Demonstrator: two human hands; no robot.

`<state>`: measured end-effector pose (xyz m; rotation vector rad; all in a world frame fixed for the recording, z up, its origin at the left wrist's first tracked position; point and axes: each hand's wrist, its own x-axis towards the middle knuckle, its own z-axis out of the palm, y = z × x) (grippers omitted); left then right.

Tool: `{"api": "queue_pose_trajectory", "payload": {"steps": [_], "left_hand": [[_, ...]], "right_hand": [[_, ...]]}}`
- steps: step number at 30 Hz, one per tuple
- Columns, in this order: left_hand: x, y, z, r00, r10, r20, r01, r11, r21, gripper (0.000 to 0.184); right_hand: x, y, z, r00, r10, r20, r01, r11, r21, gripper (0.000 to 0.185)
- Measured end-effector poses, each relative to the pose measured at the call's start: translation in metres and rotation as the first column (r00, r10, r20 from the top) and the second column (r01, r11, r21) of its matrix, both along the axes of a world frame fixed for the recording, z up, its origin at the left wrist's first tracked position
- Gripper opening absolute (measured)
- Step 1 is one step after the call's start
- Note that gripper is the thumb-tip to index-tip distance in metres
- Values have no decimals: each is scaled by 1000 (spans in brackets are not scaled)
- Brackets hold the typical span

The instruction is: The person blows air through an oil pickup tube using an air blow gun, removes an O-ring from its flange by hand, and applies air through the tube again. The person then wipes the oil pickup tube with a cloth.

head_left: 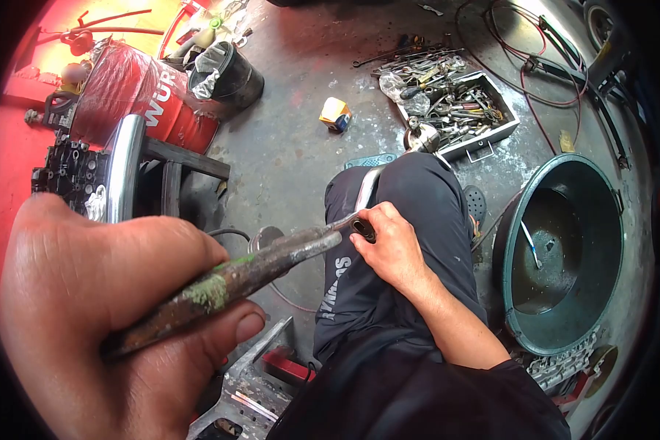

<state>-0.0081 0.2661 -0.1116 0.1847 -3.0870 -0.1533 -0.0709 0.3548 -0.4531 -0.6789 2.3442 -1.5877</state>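
My left hand (88,271), large and close to the camera, is wrapped round a worn, rusty metal bar (227,282) with flecks of green paint. The bar's narrower, brighter end points right toward my right hand (394,246). Over my lap, the right hand's fingers are closed on a dark piece with a hollow oval end (363,231). A shiny curved metal piece (369,187) lies between my thighs, just beyond those fingers. Whether it joins the dark piece is hidden by my hand.
A metal drawer (512,121) full of tools stands ahead right. A large dark tub (609,242) with murky liquid is on the right. At left are a red drum (154,110), a black bucket (246,81) and an engine block (70,169). A small yellow-and-blue box (335,114) lies on the floor.
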Motion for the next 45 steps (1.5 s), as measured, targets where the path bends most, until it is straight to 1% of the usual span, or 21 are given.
{"api": "queue_pose_trajectory", "payload": {"steps": [2,3,5,7,8,10,11,13,16,19,23,25,32,34,36,39,41,42,43,44,45], "left_hand": [[-5,-2,8,995,6,104,-5,1000,-15,33],[-9,-4,11,980,26,196,-39,997,65,33],[-9,-6,11,957,37,288,-81,987,140,33],[-5,-5,8,964,11,266,-55,985,162,32],[-2,-3,7,966,1,259,-46,984,170,32],[7,8,4,958,-108,265,94,994,62,34],[11,16,9,907,-116,404,166,982,-89,38],[31,19,6,862,-138,487,100,990,104,33],[57,16,-9,876,-255,409,231,967,108,40],[71,12,-17,893,-215,396,186,976,110,42],[84,9,-21,906,-226,358,208,974,88,41],[87,8,-23,912,-221,346,199,975,99,40],[93,7,-24,918,-224,326,203,974,96,39],[94,8,-23,921,-222,321,204,975,90,38],[95,8,-22,923,-221,315,205,975,82,38],[100,4,-17,934,-173,311,149,984,100,37],[104,-11,-8,946,-112,303,61,983,172,37],[111,-21,-11,974,-53,220,-4,968,249,31],[131,-37,-33,999,40,28,-45,985,170,40],[140,-41,-38,970,242,-10,-230,933,275,39],[146,-46,-43,900,435,-25,-393,836,383,39]], "right_hand": [[0,1,1,1000,3,-4,-3,1000,-5,38],[-1,3,4,999,31,32,-31,1000,-1,40],[-2,8,6,996,59,69,-59,998,1,41],[-2,13,5,977,135,167,-122,989,-84,46],[-3,15,4,976,133,170,-121,989,-82,46],[-5,16,2,968,164,191,-145,984,-106,50],[-5,16,1,968,162,192,-144,984,-108,50],[-6,16,-2,981,164,104,-153,982,-106,50],[-7,14,-2,977,182,107,-173,981,-89,52],[-8,16,5,964,211,161,-202,977,-70,52],[-3,15,5,975,192,114,-187,981,-52,44],[-2,15,9,956,147,252,-125,987,-101,40],[4,12,-4,984,88,155,-68,989,-130,35],[5,11,-3,995,41,86,-30,992,-122,32],[4,10,-1,994,28,105,-14,991,-131,30],[3,10,1,993,10,120,8,988,-152,28],[4,9,0,993,5,115,14,986,-167,28],[4,8,-1,986,-11,166,42,982,-187,26],[5,8,-2,976,-28,217,73,977,-202,25],[6,8,-2,976,-29,217,74,977,-200,25],[8,8,0,980,-46,193,86,976,-202,24]]}}
